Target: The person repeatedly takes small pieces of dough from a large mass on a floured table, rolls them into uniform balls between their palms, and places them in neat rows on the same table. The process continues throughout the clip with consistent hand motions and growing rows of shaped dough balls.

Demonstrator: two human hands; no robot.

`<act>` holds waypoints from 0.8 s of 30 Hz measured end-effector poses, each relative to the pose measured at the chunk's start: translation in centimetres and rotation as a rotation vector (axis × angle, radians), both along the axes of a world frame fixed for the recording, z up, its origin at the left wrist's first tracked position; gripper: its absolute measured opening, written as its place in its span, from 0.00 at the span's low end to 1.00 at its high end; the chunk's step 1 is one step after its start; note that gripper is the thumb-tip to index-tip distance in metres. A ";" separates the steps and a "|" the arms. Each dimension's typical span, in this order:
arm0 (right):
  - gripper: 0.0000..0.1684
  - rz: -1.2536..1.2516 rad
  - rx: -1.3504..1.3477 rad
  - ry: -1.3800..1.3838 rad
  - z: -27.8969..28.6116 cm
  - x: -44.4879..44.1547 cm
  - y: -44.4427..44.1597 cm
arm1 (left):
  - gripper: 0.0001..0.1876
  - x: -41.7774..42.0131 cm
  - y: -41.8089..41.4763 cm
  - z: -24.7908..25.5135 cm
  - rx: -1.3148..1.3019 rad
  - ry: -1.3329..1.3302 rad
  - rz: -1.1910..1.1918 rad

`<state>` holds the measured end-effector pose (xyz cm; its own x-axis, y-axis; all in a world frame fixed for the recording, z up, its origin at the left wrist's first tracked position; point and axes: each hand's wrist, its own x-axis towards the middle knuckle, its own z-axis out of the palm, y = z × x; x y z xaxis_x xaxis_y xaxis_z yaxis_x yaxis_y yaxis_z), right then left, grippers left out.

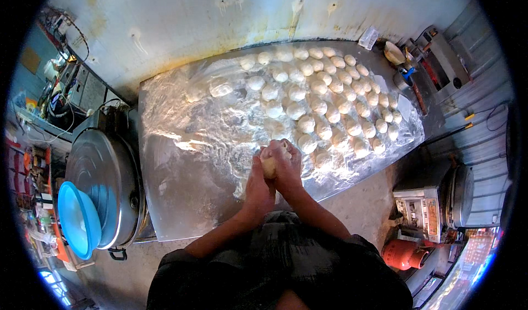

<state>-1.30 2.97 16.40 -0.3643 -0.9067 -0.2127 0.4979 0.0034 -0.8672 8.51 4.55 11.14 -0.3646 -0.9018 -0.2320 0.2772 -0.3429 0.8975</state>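
Note:
My left hand point(258, 188) and my right hand point(285, 165) are pressed together around a lump of pale dough point(269, 167), above the near side of a floured metal table point(177, 198). The fingers of my right hand curl over its top, and part of the dough shows between the palms. Rows of round dough balls point(319, 106) cover the middle and right of the table, some just beyond my hands. A larger, flatter dough piece point(221, 87) lies at the back left in loose flour.
Left of the table stands a large lidded metal pan point(99, 178) with a blue plastic basin point(78, 221) on its lid. At the back right are a bowl point(394, 53) and a rolling pin point(420, 99). An orange gas cylinder point(400, 254) lies low on the right.

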 end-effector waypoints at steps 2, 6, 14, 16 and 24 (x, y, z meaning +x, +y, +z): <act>0.19 -0.025 -0.061 -0.013 1.2 -0.1 -0.6 | 0.33 -1.7 0.5 5.4 -0.114 0.139 0.139; 0.24 0.043 -0.065 0.036 0.6 -1.1 -1.0 | 0.29 -1.9 0.7 6.9 -0.277 -0.038 0.237; 0.70 0.483 -0.486 0.308 4.1 -2.8 -0.7 | 0.26 2.8 -3.6 10.9 0.129 0.177 -0.190; 0.60 0.582 -0.336 0.314 4.7 -2.5 0.0 | 0.31 2.9 -3.7 11.0 0.140 0.091 -0.312; 0.21 0.302 -0.002 0.270 4.4 -0.3 1.9 | 0.39 3.2 -2.7 5.2 0.241 -0.010 -0.380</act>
<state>-1.64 4.88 20.83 -0.1236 -0.9818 -0.1445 0.2294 0.1134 -0.9667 11.75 1.87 16.39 -0.6558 -0.6244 -0.4243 0.0830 -0.6183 0.7815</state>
